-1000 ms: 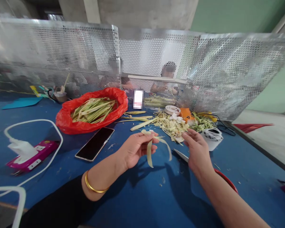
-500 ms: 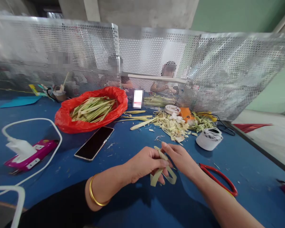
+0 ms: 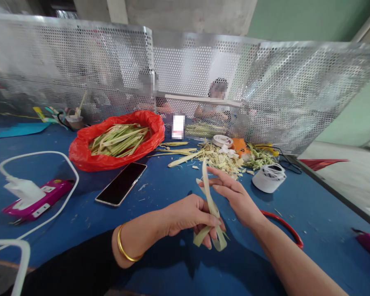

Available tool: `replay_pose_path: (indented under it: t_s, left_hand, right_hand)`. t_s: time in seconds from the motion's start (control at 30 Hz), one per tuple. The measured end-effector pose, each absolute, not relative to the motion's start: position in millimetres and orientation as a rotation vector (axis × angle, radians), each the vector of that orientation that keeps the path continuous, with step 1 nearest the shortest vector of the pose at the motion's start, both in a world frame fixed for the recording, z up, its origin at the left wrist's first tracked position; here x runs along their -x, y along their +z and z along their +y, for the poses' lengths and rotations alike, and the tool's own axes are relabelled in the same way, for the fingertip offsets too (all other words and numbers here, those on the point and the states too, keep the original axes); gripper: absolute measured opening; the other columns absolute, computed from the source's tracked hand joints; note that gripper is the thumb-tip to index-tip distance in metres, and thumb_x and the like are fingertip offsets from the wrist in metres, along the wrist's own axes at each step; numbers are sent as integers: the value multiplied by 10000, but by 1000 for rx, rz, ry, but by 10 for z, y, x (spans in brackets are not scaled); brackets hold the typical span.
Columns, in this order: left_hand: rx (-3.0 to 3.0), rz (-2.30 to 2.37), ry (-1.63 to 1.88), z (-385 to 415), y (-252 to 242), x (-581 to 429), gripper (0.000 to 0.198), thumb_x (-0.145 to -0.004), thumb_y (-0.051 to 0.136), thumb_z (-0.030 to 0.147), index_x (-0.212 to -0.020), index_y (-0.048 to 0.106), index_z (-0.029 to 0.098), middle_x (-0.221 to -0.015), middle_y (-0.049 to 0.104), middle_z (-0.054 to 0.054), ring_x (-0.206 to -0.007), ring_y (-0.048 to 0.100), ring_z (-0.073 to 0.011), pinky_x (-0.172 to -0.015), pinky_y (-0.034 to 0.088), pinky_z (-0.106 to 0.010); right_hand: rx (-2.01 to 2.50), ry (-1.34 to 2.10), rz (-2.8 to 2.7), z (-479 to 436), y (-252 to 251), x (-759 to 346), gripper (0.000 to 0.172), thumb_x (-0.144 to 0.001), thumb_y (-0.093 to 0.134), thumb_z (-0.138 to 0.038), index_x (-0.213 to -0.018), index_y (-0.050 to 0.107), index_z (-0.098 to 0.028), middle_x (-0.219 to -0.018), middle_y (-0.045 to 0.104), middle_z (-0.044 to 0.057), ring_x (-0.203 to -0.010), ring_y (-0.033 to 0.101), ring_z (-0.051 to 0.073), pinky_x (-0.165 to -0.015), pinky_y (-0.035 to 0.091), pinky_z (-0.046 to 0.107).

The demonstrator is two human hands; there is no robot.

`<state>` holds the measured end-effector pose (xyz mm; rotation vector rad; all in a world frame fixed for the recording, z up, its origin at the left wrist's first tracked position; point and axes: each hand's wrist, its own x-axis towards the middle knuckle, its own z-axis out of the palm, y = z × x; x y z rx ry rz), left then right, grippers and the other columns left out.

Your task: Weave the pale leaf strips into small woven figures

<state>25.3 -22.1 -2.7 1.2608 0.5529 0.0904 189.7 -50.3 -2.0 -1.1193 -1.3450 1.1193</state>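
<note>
A pale leaf strip is held in the air over the tabletop, toward its near edge, one end standing up and the lower part bent into loops. The left hand pinches it between thumb and fingers, with a gold bangle around that wrist. The right hand is spread, its fingers reaching behind the upright end; whether they touch the strip I cannot tell.

A red loop handle lies partly hidden behind the right forearm. Beyond the hands, longer stalks run up to a heap of pale shavings, with a white tape roll and an orange item behind it. Toward the tabletop's right edge stands a white container with white bands on top.

To the left, a dark-screened phone lies flat just in front of a red plastic bag of green-yellow leaves. Farther left, a magenta power strip bears a white charger. A teal sheet lies near the far left. Along the far edge rises a perforated metal screen, with a person visible behind it.
</note>
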Motion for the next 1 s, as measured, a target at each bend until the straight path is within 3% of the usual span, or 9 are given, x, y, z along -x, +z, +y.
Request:
replay_pose_path:
  t_s: [0.13, 0.23, 0.3, 0.5, 0.67, 0.8, 1.0]
  left_hand:
    - [-1241, 649, 131, -262, -88, -299, 136, -694, 663, 257, -752, 690, 137, -571, 623, -3, -405, 548, -99, -443, 413, -213]
    - [-1169, 752, 266, -287, -148, -340, 207, -665, 680, 340, -706, 660, 138, -550, 597, 1, -427, 556, -121, -475, 444, -250]
    - [-1106, 778, 360, -282, -171, -352, 208, -654, 671, 347, -686, 637, 144, -546, 583, 6, -462, 560, -132, -502, 453, -265]
    - [-985, 726, 491, -151, -89, -302, 126, -596, 644, 152, -719, 647, 126, -641, 592, 17, -581, 522, -87, -569, 392, -204]
    - [-1043, 833, 617, -59, 59, -248, 140, -629, 637, 151, -754, 689, 115, -639, 632, -7, -533, 508, -78, -513, 361, -191]
    - [-1010, 787, 615, -14, 130, -201, 122, -688, 594, 128, -773, 682, 121, -560, 612, 18, -351, 327, -15, -382, 212, -166]
    - [-767, 669, 529, 98, 145, -151, 57, -763, 597, 117, -776, 652, 120, -524, 561, 42, -324, 313, 3, -352, 233, -128]
  right_hand:
    - [1202, 994, -1255, -558, 31, -1836, 516, -743, 699, -332, -1220, 591, -168, -808, 721, 40, -769, 665, 205, -733, 523, 341]
    - [1223, 749, -1439, -638, 36, -1773, 266, -777, 652, -266, -1031, 686, -196, -754, 689, 20, -657, 627, 167, -603, 503, 284]
    - [1132, 484, -1656, -707, 19, -1724, 155, -825, 577, -198, -919, 700, -195, -795, 682, 38, -686, 626, 162, -607, 499, 276]
    - [850, -449, -2181, -845, -65, -1609, 236, -853, 487, -47, -959, 669, -153, -837, 689, 80, -716, 612, 181, -645, 463, 316]
    - [855, -463, -2161, -843, -44, -1596, 247, -867, 454, -43, -961, 646, -166, -872, 692, 79, -796, 627, 179, -691, 484, 311]
    - [859, -453, -2164, -833, -18, -1595, 304, -857, 412, -20, -980, 648, -166, -911, 694, 89, -913, 647, 200, -746, 515, 321]
    - [894, -466, -2281, -772, -51, -1603, 304, -892, 398, -46, -1051, 639, -142, -1026, 685, 118, -997, 632, 225, -868, 533, 374]
